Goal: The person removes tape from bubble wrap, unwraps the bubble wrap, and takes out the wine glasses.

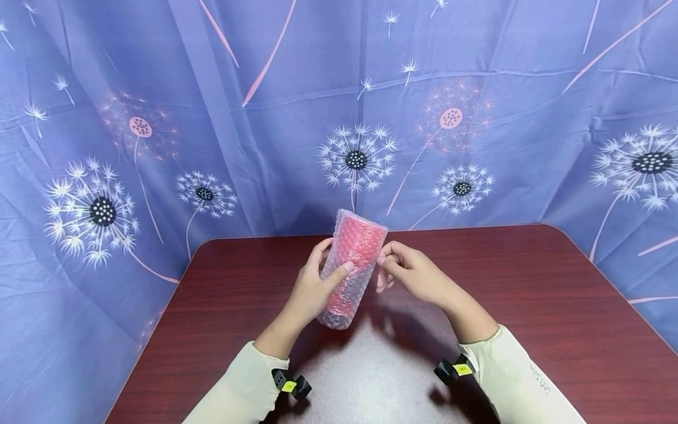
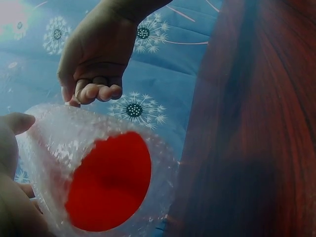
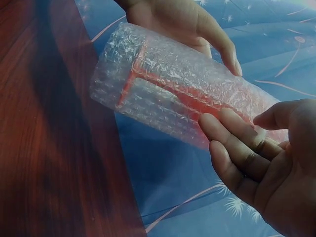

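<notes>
A red thing (image 1: 362, 235) with a round flat end and a narrower middle is rolled in clear bubble wrap (image 1: 354, 291), held tilted above the table. My left hand (image 1: 312, 285) grips the roll from its left side, thumb across the front and fingers behind. At the roll's upper right edge, my right hand (image 1: 410, 268) pinches the bubble wrap between thumb and index finger; its other fingers are loosely bent. The left wrist view shows the red round end (image 2: 111, 182) through the wrap's open end. In the right wrist view a thin red stem (image 3: 158, 81) shows through the plastic.
A dark red-brown wooden table (image 1: 228, 306) lies beneath the hands. Behind it hangs a blue cloth (image 1: 296, 159) printed with dandelions, close to the table's back edge. Small black devices (image 1: 452, 370) with yellow labels sit on both sleeves.
</notes>
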A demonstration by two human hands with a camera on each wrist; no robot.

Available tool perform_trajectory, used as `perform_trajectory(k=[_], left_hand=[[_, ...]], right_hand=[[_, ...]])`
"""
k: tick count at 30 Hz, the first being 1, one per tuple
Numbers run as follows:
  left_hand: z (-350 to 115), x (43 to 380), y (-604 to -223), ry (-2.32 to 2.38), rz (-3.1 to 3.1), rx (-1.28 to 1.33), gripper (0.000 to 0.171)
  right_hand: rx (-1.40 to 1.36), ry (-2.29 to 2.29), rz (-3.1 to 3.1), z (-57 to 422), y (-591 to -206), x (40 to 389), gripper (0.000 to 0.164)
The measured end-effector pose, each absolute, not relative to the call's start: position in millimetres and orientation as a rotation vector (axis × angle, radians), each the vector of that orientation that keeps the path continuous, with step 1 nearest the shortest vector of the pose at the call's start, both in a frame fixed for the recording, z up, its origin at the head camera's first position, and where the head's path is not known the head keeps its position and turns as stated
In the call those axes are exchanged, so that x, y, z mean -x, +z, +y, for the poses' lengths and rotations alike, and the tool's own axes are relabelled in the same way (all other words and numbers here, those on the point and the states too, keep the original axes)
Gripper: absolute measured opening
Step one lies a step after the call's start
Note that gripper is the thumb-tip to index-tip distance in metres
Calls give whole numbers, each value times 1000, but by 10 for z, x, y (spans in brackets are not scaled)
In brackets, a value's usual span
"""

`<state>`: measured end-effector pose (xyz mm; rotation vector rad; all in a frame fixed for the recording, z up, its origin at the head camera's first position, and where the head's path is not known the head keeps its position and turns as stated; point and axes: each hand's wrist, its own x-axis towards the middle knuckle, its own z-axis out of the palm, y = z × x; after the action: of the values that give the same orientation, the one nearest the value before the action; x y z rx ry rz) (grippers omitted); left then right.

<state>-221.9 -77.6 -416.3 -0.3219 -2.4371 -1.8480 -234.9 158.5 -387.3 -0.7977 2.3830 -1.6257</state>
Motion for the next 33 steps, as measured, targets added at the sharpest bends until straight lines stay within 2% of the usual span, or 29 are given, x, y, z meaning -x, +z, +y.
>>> perform_trajectory(k=[9,33], left_hand=[[-774,2212,-4172,-1915,-2462,326,81],[-769,2225,-4161,-1806,-2398,291,80]], right_hand=[[784,-1629,2352,1584,-3887,2356,21],[836,-1663,2215,1600,-3891,2343,21]])
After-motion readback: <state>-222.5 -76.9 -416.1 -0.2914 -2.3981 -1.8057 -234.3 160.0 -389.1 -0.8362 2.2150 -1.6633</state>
